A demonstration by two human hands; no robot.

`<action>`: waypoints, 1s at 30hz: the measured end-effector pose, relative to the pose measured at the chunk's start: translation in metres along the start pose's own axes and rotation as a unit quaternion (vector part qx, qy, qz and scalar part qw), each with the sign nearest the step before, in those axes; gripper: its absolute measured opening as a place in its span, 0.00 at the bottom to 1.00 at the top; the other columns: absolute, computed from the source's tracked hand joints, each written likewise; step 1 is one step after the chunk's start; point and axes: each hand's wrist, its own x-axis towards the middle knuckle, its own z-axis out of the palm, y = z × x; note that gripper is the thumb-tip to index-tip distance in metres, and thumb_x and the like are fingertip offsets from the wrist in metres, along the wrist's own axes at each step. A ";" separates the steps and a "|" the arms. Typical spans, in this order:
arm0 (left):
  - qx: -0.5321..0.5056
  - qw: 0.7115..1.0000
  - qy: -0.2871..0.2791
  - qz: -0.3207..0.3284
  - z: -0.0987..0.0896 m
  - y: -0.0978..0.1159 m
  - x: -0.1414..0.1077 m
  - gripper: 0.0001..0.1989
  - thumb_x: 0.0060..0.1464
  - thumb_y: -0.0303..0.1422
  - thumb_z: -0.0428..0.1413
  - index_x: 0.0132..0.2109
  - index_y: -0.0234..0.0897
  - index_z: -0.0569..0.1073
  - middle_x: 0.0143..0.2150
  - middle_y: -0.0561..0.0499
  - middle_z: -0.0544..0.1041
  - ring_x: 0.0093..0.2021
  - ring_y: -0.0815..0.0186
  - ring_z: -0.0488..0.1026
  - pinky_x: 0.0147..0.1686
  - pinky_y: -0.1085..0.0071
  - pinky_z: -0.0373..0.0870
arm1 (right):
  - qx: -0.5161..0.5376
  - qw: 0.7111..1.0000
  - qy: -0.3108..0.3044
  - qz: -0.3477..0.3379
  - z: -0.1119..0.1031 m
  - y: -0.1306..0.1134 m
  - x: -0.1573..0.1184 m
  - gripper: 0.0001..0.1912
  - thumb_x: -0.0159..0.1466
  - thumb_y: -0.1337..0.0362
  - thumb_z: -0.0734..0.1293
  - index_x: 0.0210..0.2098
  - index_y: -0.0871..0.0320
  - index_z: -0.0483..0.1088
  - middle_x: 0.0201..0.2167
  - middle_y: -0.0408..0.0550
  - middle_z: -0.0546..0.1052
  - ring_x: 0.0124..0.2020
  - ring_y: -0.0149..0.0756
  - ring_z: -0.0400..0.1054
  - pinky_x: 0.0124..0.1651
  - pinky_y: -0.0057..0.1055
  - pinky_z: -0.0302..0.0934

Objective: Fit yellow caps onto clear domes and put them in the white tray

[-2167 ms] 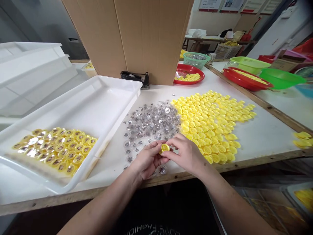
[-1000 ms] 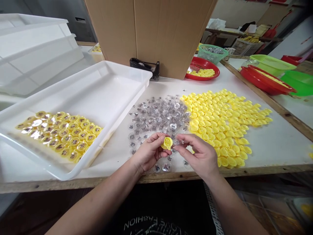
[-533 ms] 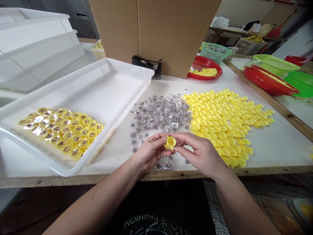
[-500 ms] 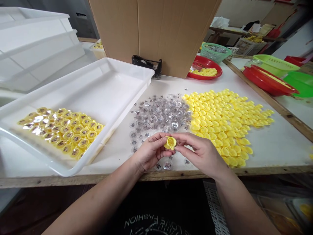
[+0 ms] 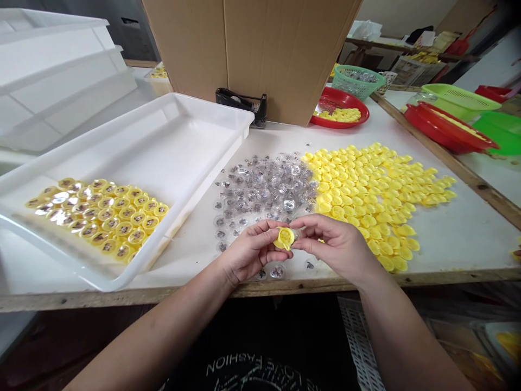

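My left hand (image 5: 250, 251) is closed on a small round yellow plastic cup (image 5: 286, 237), its hollow side facing up and a small tab at its lower edge. The fingertips of my right hand (image 5: 337, 244) pinch a small clear plastic piece (image 5: 297, 233) right beside the cup's right rim. Whether the two parts touch is hard to tell. Beyond my hands lies a pile of clear domed discs (image 5: 266, 182) with dark prints. To its right spreads a bed of yellow cups (image 5: 358, 190) of the same kind.
At left, a white tray (image 5: 211, 108) holds rows of yellow cups with printed discs (image 5: 108, 212). Stacked white bins (image 5: 61, 76) stand behind it. A cardboard box (image 5: 252, 54), black tape dispenser (image 5: 240, 106), red bowl (image 5: 345, 100) and green basket (image 5: 354, 81) line the back.
My right hand has risen slightly beside the cup, and the clear piece in its fingertips shows more plainly. My left hand keeps its grip. The whole view has shifted slightly.
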 end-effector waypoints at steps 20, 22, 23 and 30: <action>0.003 1.000 0.012 -0.009 0.002 -0.001 0.000 0.07 0.57 0.25 0.54 0.44 0.29 0.70 0.35 0.46 0.76 0.29 0.69 0.78 0.30 0.78 0.77 | -0.191 0.981 0.001 -0.035 0.005 -0.016 -0.005 0.10 0.56 0.67 0.72 0.39 0.55 0.73 0.29 0.40 0.75 0.27 0.26 0.68 0.29 0.24 0.62; 0.000 1.000 0.016 -0.008 0.003 -0.001 0.000 0.07 0.56 0.25 0.54 0.43 0.29 0.70 0.35 0.46 0.76 0.29 0.69 0.77 0.30 0.78 0.77 | -0.180 0.983 -0.015 -0.017 0.004 -0.020 -0.004 0.10 0.56 0.68 0.72 0.38 0.54 0.73 0.28 0.38 0.75 0.26 0.26 0.68 0.28 0.23 0.61; -0.001 1.000 0.019 -0.009 0.003 -0.001 0.000 0.07 0.56 0.25 0.55 0.43 0.29 0.70 0.35 0.47 0.76 0.29 0.70 0.77 0.30 0.77 0.77 | -0.174 0.984 -0.025 -0.008 0.004 -0.022 -0.003 0.10 0.56 0.68 0.71 0.37 0.54 0.73 0.28 0.37 0.75 0.26 0.25 0.68 0.27 0.23 0.61; 0.016 0.999 0.021 -0.018 0.003 0.000 -0.001 0.09 0.56 0.27 0.55 0.45 0.29 0.68 0.34 0.43 0.77 0.29 0.67 0.78 0.30 0.78 0.76 | -0.175 0.984 -0.023 -0.009 0.005 -0.024 -0.001 0.10 0.56 0.70 0.70 0.38 0.54 0.73 0.29 0.38 0.76 0.29 0.27 0.70 0.30 0.23 0.63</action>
